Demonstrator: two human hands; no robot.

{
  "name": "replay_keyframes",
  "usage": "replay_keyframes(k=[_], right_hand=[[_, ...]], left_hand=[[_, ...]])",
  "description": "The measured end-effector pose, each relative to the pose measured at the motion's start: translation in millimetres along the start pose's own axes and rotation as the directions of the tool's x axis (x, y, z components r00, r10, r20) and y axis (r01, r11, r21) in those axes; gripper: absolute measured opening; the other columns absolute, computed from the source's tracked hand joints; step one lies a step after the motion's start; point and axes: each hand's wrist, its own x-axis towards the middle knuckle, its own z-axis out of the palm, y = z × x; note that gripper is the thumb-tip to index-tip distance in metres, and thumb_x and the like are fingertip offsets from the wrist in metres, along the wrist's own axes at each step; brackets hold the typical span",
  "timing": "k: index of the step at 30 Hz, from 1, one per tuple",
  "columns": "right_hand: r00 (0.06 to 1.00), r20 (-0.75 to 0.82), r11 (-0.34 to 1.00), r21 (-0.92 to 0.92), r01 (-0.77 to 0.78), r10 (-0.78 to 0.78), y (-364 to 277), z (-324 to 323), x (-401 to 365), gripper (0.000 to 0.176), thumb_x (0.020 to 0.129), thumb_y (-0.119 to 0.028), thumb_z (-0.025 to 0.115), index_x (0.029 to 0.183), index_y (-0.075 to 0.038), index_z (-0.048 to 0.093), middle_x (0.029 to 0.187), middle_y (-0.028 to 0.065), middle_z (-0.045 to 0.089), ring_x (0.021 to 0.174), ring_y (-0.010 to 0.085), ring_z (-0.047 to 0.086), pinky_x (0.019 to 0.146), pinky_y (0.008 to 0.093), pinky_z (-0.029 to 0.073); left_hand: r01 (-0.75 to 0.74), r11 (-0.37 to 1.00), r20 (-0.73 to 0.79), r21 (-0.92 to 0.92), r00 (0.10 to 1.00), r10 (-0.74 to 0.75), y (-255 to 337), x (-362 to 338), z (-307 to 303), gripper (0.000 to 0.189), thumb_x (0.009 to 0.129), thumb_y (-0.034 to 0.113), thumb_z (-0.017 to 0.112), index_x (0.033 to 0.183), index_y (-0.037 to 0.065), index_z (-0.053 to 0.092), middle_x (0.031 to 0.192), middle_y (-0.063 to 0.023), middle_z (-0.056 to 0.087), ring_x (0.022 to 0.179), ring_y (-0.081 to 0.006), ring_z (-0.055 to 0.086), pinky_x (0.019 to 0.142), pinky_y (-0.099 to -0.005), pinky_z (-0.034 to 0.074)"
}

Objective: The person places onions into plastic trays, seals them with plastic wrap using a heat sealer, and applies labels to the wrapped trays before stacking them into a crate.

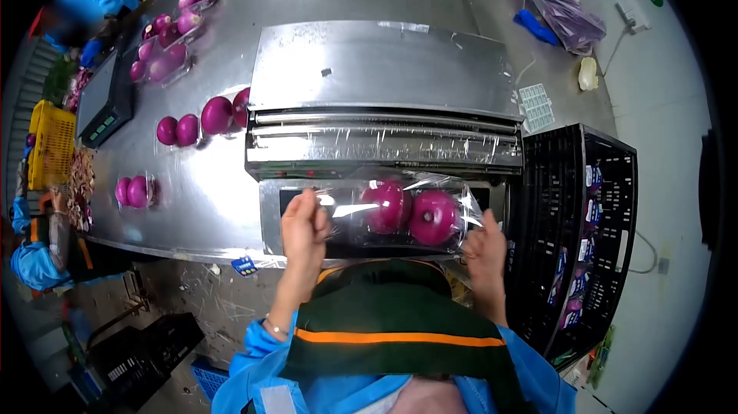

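Two large purple onions sit side by side under clear plastic film, just in front of the wrapping machine. My left hand is closed, pinching the film at its left end, apart from the onions. At the right end, the fingers of my right hand are curled shut on the film beside the nearer onion. Whether a tray lies beneath the onions is hard to see through the shiny film.
Onion packs and loose-looking onions stand left on the steel table, near a scale. Black crates with labelled packs are at right. A co-worker's blue sleeve shows at far left; a purple bag lies back right.
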Motion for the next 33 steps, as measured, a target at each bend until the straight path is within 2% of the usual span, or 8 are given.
replay_keyframes(k=[4,8,13,21,24,28,31,33], right_hand=[[0.944,0.225,0.958,0.095,-0.269,0.243,-2.3,-49.5,-34.1,0.035,0.091,-0.035,0.046,0.064,-0.015,0.042,0.046,-0.0059,0.028,0.036,0.0045,0.024,0.034,0.0200,0.019],[0.975,-0.206,0.890,-0.424,-0.167,0.085,59.0,-48.6,-45.4,0.036,0.094,-0.035,0.039,0.064,-0.014,0.042,0.050,-0.0046,0.037,0.041,0.0065,0.033,0.037,0.0226,0.028],[0.947,0.320,0.539,-0.797,0.272,-0.005,128.1,-77.5,-20.8,0.030,0.087,-0.031,0.049,0.103,-0.006,0.046,0.090,0.0055,0.051,0.081,0.0143,0.047,0.070,0.0296,0.040],[0.634,0.675,0.901,-0.112,-0.420,0.379,64.8,-56.4,-51.5,0.078,0.067,-0.021,0.070,0.129,-0.004,0.025,0.127,0.0102,0.031,0.116,0.0201,0.031,0.096,0.0340,0.027],[0.572,0.808,0.972,-0.001,-0.237,0.140,-7.3,-54.3,-75.9,0.101,0.060,-0.018,0.078,0.139,-0.003,0.017,0.141,0.0119,0.024,0.130,0.0223,0.025,0.105,0.0356,0.021],[0.803,0.493,0.940,0.119,0.319,-0.335,-94.0,-87.7,-91.8,0.086,0.063,-0.024,0.075,0.133,-0.001,0.030,0.129,0.0149,0.042,0.120,0.0252,0.041,0.100,0.0380,0.033],[0.815,0.061,0.798,0.258,0.545,-0.576,-180.9,-109.5,-85.6,0.051,0.084,-0.037,0.052,0.124,-0.005,0.043,0.118,0.0109,0.051,0.109,0.0253,0.050,0.092,0.0401,0.042],[0.796,-0.111,0.759,0.248,0.602,-0.595,-232.1,-140.7,-55.9,0.044,0.090,-0.039,0.044,0.121,-0.008,0.047,0.115,0.0093,0.053,0.106,0.0244,0.052,0.088,0.0397,0.045]], left_hand=[[0.187,0.981,-0.191,-0.054,0.962,-0.194,2.0,-43.8,-63.0,0.024,0.092,0.023,0.047,0.075,0.006,0.047,0.050,0.0009,0.035,0.038,-0.0061,0.025,0.032,-0.0193,0.018],[0.477,0.871,-0.080,-0.118,0.870,-0.487,-48.9,-59.9,-121.0,0.024,0.091,0.021,0.046,0.077,0.003,0.051,0.049,0.0004,0.035,0.034,-0.0056,0.021,0.031,-0.0187,0.016],[0.634,0.668,-0.072,0.390,0.744,-0.665,-103.1,-32.6,-84.6,0.030,0.089,0.026,0.046,0.108,0.004,0.056,0.096,-0.0154,0.060,0.080,-0.0218,0.061,0.068,-0.0350,0.052],[0.548,0.795,0.418,-0.261,0.806,-0.418,-67.5,-67.1,26.3,0.035,0.090,0.036,0.043,0.112,0.012,0.056,0.117,-0.0167,0.052,0.105,-0.0357,0.052,0.083,-0.0501,0.046],[0.783,0.600,0.717,-0.163,0.512,-0.473,-86.1,-46.1,37.1,0.051,0.091,0.048,0.034,0.125,0.013,0.044,0.134,-0.0176,0.036,0.121,-0.0339,0.039,0.099,-0.0507,0.035],[0.657,0.702,0.703,0.275,0.361,-0.613,-91.9,-65.7,173.3,0.063,0.089,0.047,0.041,0.135,0.007,0.025,0.133,-0.0149,0.037,0.119,-0.0251,0.041,0.099,-0.0391,0.036],[-0.169,0.848,0.851,0.503,0.268,-0.452,-105.2,-86.3,220.7,0.050,0.091,0.028,0.047,0.133,0.007,0.030,0.123,-0.0108,0.041,0.111,-0.0203,0.046,0.091,-0.0306,0.040],[-0.091,0.804,0.801,0.587,0.206,-0.562,-107.2,-84.7,235.8,0.047,0.086,-0.003,0.049,0.129,0.003,0.032,0.109,-0.0074,0.050,0.096,-0.0127,0.051,0.081,-0.0234,0.041]])
